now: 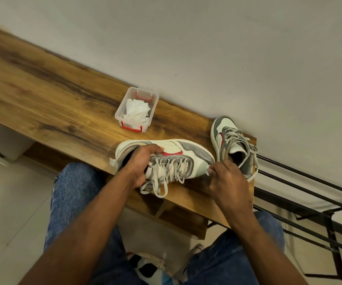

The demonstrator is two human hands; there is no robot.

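Sneaker (186, 150) is held at the collar in the left hand (141, 162) grip, right hand (227, 182) pinching its toe; table (63, 99) edge is just beside it, so a slip could drop it.

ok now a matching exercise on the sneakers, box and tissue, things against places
1. near white, grey and red sneaker
2. far matching sneaker
3. clear plastic box with red latches
4. crumpled white tissue

a. inside the box
b. untouched at the wooden table's right end
c. lidless, behind the near sneaker
d. held by left hand and right hand

Pairs: 1-d, 2-b, 3-c, 4-a
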